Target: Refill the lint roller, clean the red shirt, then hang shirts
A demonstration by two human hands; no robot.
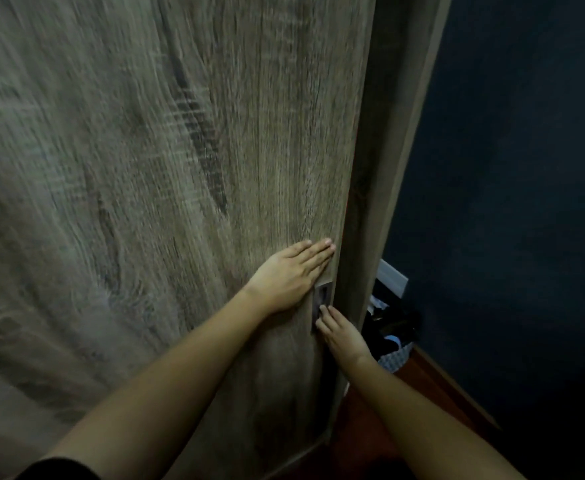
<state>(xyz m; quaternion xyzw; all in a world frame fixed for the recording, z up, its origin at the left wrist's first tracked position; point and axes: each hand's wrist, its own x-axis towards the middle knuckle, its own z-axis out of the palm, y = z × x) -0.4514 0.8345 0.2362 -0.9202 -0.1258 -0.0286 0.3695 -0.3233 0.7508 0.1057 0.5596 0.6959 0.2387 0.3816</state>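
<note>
A tall grey-brown wood-grain wardrobe door fills most of the view. My left hand lies flat on the door near its right edge, fingers straight and together, holding nothing. My right hand is just below it, its fingertips in the small recessed metal handle set in the door's edge. A narrow dark gap runs between the door's edge and the wardrobe's side frame. No shirt, hanger or lint roller is in sight.
A dark blue wall stands to the right. At its foot sits a patterned basket with dark and white items, on a reddish wooden floor. A white object leans behind the basket.
</note>
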